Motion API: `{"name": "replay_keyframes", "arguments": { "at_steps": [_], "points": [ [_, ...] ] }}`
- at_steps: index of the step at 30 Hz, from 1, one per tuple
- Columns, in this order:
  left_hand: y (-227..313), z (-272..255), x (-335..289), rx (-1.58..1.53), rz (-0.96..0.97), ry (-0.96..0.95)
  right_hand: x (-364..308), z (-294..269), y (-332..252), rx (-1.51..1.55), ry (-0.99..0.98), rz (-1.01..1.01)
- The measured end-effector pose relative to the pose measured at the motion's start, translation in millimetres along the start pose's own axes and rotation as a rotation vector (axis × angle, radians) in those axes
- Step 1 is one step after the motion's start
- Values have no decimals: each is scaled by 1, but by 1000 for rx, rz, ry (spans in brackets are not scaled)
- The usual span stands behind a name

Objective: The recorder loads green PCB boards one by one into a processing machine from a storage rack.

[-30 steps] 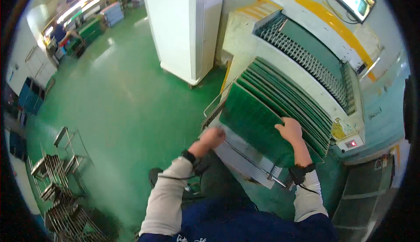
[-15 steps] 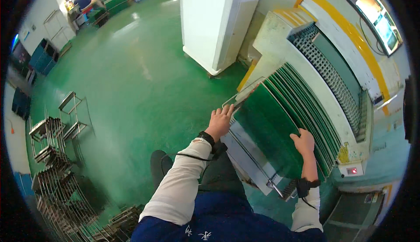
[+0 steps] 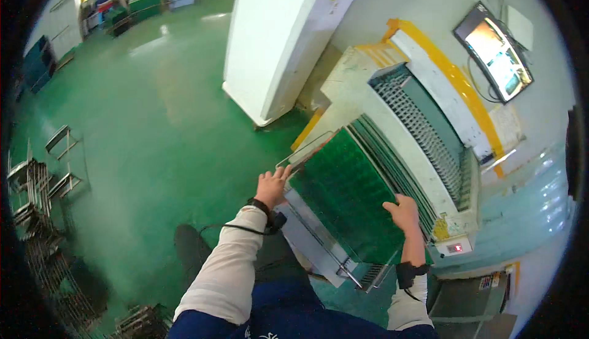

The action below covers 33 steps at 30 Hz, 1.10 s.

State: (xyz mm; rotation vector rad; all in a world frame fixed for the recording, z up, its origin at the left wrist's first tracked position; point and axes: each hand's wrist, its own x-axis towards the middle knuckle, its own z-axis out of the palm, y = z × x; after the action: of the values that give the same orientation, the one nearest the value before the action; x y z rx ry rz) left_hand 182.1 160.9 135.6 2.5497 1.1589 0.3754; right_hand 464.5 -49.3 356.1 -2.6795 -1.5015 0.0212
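Gripping green panel (image 3: 340,195) in right hand (image 3: 405,214), grip unclear at left hand (image 3: 271,187), machine (image 3: 351,82) behind, white cabinet (image 3: 273,32) beyond

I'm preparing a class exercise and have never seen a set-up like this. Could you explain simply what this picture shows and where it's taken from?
A wide fisheye camera on a person's head looks down, so straight edges bend near the rim. There is no robot, only the person's bare hands. The right hand holds the edge of the front green panel. The left hand is at its left corner; whether it touches panel or rack is unclear. More green panels stand behind, in a metal rack over a pale surface. Beyond are a pale machine and a lit screen.
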Motion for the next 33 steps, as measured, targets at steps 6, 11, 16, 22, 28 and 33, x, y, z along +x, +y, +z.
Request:
{"name": "replay_keyframes", "arguments": {
  "at_steps": [6, 11, 16, 22, 28, 33],
  "points": [
    [-7, -2, 3, -21, -12, -87, -20, -117, 18, 111, 139, 9],
    [-6, -4, 4, -31, -5, -132, -41, -170, 59, 977, 250, 196],
    [-4, -1, 4, -14, -3, -62, -40, -157, 116, 1599, 488, 202],
    [-2, -4, 6, -30, -8, -83, -20, -74, 150, 1895, 460, 121],
    [5, -4, 9, -41, 22, -164, 6, -13, 150, 2241, 305, 286],
    [-5, -3, 8, -9, 47, -157, 43, 30, 130, 2278, 359, 472]
  ]
}}
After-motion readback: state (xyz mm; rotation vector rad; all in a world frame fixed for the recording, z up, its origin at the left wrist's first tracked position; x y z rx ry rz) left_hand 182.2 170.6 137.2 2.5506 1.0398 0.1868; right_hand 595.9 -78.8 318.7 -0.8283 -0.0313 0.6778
